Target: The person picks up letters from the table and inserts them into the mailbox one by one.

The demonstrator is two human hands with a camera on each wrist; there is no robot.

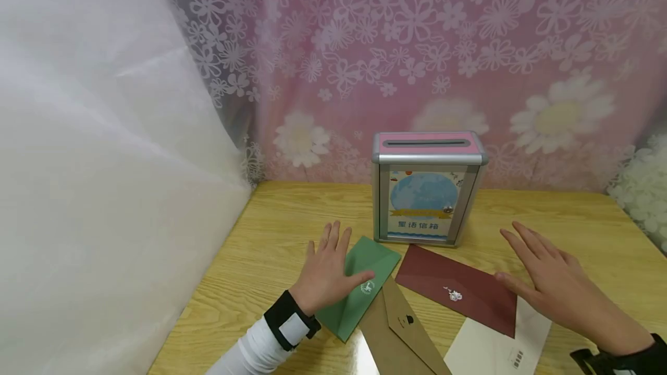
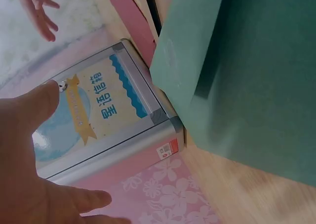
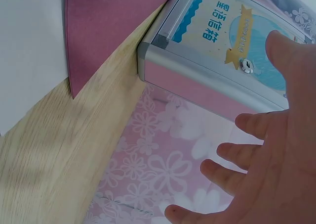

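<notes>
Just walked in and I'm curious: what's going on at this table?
A person's left hand is open over a green envelope, and the right hand is open near a dark red envelope; neither holds anything. A brown envelope and a white paper item also lie on the wooden table, with a slotted box standing upright behind them.

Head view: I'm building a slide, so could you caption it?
Open left hand and right hand near envelopes beside a slotted box on a wood-grain table.
</notes>
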